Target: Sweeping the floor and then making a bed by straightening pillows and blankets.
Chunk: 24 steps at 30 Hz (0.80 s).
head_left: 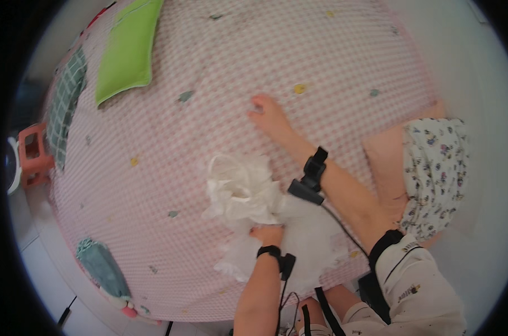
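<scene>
A white dress lies in front of me, its ruffled top bunched up and a thin loop of strap curving over it. The sheer tulle skirt spreads toward me. My left hand is closed at the dress's middle, where the top meets the skirt; its fingertips are partly hidden by the cloth. Beyond the dress, my right hand is held over the checked sheet. Its fingers are loosely curled, with a gap to the thumb and nothing between them.
A pink-and-white checked sheet covers the bed. At the far left lie a lime-green pillow and a green checked pillow. A pink stool and a teal bundle are left. Patterned white cloth covers a peach one at right.
</scene>
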Each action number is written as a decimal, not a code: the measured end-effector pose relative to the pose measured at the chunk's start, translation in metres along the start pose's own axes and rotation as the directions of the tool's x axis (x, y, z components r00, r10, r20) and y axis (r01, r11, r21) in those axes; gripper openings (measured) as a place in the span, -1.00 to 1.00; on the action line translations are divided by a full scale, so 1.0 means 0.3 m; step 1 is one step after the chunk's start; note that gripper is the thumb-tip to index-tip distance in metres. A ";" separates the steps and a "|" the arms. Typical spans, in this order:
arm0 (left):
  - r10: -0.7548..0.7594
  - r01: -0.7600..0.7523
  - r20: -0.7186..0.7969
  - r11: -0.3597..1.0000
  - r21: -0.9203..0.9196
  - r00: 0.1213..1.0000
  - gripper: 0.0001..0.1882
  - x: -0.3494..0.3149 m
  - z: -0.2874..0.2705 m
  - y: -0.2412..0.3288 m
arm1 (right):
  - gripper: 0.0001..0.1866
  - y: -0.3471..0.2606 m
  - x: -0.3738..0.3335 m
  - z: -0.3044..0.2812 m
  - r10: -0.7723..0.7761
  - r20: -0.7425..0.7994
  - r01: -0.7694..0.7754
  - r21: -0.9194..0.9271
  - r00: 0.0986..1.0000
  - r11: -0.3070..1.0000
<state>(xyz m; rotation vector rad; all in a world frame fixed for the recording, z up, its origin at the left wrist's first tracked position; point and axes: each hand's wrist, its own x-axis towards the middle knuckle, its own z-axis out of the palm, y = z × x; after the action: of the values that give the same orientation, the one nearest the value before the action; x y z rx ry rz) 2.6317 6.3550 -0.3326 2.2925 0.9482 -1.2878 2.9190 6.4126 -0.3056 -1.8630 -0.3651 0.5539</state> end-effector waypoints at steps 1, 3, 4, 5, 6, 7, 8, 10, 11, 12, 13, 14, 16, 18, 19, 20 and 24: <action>-0.038 0.037 0.034 0.999 0.028 0.999 -0.42 0.011 0.011 -0.040 | -0.79 -0.035 -0.061 -0.012 0.087 0.051 -0.096 0.198 0.995 0.975; -0.030 0.025 0.072 0.998 0.059 0.997 -0.41 0.029 0.031 -0.073 | -0.87 -0.048 -0.197 -0.099 0.219 0.101 -0.241 0.401 0.971 0.884; -0.017 0.016 0.014 0.997 0.072 1.000 -0.45 0.033 0.042 -0.090 | -0.88 -0.036 -0.271 -0.149 0.222 0.089 -0.239 0.398 0.971 0.886; 0.003 0.001 -0.042 0.996 0.086 0.999 -0.49 0.038 0.050 -0.094 | -0.88 -0.011 -0.357 -0.218 0.229 0.070 -0.238 0.394 0.971 0.888; 0.046 -0.043 -0.034 0.994 0.097 0.998 -0.49 0.048 0.038 -0.065 | -0.87 0.021 -0.451 -0.301 0.244 -0.004 -0.225 0.370 0.970 0.902; 0.060 -0.072 0.080 0.986 0.149 0.995 -0.49 0.048 0.005 -0.034 | -0.85 0.052 -0.556 -0.379 0.260 -0.076 -0.218 0.351 0.963 0.910; 0.062 -0.101 0.189 0.974 0.203 0.980 -0.48 0.046 -0.006 -0.017 | -0.82 0.087 -0.672 -0.456 0.310 -0.131 -0.244 0.369 0.942 0.897; 0.145 -0.155 0.058 0.958 0.239 0.988 -0.57 0.083 0.036 -0.099 | -0.79 0.122 -0.907 -0.546 0.378 -0.199 -0.270 0.419 0.904 0.867; 0.218 -0.217 0.027 0.933 0.288 0.976 -0.60 0.078 0.018 -0.092 | -0.79 0.131 -1.036 -0.606 0.450 -0.206 -0.355 0.376 0.869 0.856; 0.303 -0.287 0.003 0.898 0.332 0.953 -0.63 0.080 0.012 -0.062 | -0.78 0.146 -1.179 -0.676 0.522 -0.223 -0.441 0.330 0.823 0.835; 0.406 -0.369 -0.036 0.863 0.345 0.913 -0.64 0.112 0.004 -0.128 | -0.78 0.159 -1.321 -0.697 0.536 -0.246 -0.437 0.361 0.808 0.824; 0.500 -0.445 -0.072 0.820 0.361 0.863 -0.65 0.150 -0.006 -0.193 | -0.76 0.200 -1.467 -0.703 0.567 -0.241 -0.445 0.412 0.788 0.795; 0.485 -0.445 -0.149 0.863 0.238 0.862 -0.65 0.155 0.002 -0.168 | -0.73 0.269 -1.781 -0.755 0.625 -0.289 -0.459 0.473 0.725 0.752; 0.472 -0.463 -0.221 0.881 0.094 0.853 -0.64 0.172 -0.006 -0.198 | -0.72 0.297 -2.051 -0.761 0.701 -0.356 -0.428 0.596 0.618 0.679; 0.457 -0.476 -0.252 0.879 -0.015 0.853 -0.63 0.182 -0.005 -0.205 | -0.72 0.320 -2.180 -0.778 0.717 -0.372 -0.413 0.623 0.590 0.664; 0.440 -0.486 -0.277 0.865 -0.126 0.854 -0.62 0.190 -0.002 -0.198 | -0.74 0.345 -2.304 -0.793 0.741 -0.386 -0.448 0.613 0.550 0.651; 0.365 -0.513 -0.419 0.794 -0.326 0.831 -0.57 0.193 0.064 -0.206 | -0.78 0.396 -2.624 -0.922 0.874 -0.399 -0.492 0.722 0.277 0.486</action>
<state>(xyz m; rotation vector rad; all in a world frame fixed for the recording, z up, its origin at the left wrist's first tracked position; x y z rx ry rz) 2.5979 6.4105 -0.3902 2.2173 0.6341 -0.4384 2.4024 5.7582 -0.1812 -1.4884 1.2025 0.3425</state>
